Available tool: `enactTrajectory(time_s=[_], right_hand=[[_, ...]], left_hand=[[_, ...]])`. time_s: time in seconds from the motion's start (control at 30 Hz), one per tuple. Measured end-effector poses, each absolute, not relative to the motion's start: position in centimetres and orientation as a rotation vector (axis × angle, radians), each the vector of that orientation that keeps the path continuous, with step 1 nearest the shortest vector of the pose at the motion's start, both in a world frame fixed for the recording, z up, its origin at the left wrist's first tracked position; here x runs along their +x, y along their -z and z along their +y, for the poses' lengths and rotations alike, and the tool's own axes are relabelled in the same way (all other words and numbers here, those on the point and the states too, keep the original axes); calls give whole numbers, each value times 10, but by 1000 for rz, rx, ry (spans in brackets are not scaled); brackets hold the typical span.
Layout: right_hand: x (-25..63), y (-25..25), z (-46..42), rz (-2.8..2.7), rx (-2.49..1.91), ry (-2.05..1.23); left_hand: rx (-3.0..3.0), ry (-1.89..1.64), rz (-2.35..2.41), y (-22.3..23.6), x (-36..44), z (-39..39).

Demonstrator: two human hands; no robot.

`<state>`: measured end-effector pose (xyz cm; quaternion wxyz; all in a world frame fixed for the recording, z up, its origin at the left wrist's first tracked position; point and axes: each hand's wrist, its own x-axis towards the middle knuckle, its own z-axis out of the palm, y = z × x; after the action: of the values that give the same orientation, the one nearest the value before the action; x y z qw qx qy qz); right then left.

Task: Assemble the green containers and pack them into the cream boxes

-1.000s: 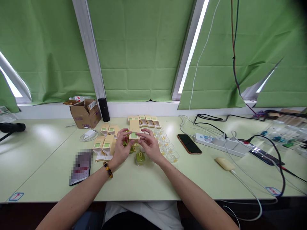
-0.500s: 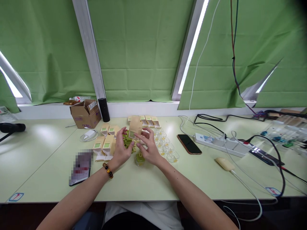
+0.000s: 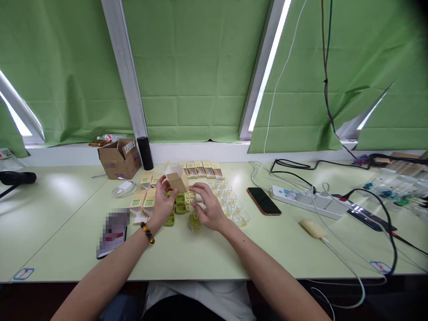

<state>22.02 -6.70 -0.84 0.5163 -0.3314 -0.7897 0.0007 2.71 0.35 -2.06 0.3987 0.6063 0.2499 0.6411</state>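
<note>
My left hand grips a small beige cardboard box, tilted above the table with its pale flaps up. At the box's lower right corner is my right hand, its fingers bent and apart, one fingertip touching or nearly touching the box. Below the hands sit several small green square lids or trays and a sheet of yellowish stickers. Close under my right thumb stands a clear container with a green lid. A small white object shows partly behind my right fingers; its kind is unclear.
Clear little containers stand in rows to the right, beside a black phone. More beige boxes stand at the left and in a back row. Further right are a power strip and loose cables.
The small box has tipped over and shifted left and slightly up in my left hand, its flaps now uppermost. My right fingers have drawn back from its front to its corner.
</note>
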Motion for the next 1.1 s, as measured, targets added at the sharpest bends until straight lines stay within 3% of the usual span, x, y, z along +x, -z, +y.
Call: enactTrajectory(time_s=[0.3,0.57,0.87,1.1], right_hand=[[238,-28,-79,-2325,-1266,-162],[233,-23,-83,-2573,-1397,-186],[244,-36,-83,-2414,-1387,-241],[277,-53,-87,-1829,-979,-425]], left_hand=[[972,-1434,373,6,19,4],[798,-1286,386,-5,20,-4],[1215,-1270,560,2,24,-5],[1790,-1223,735,11,19,-1]])
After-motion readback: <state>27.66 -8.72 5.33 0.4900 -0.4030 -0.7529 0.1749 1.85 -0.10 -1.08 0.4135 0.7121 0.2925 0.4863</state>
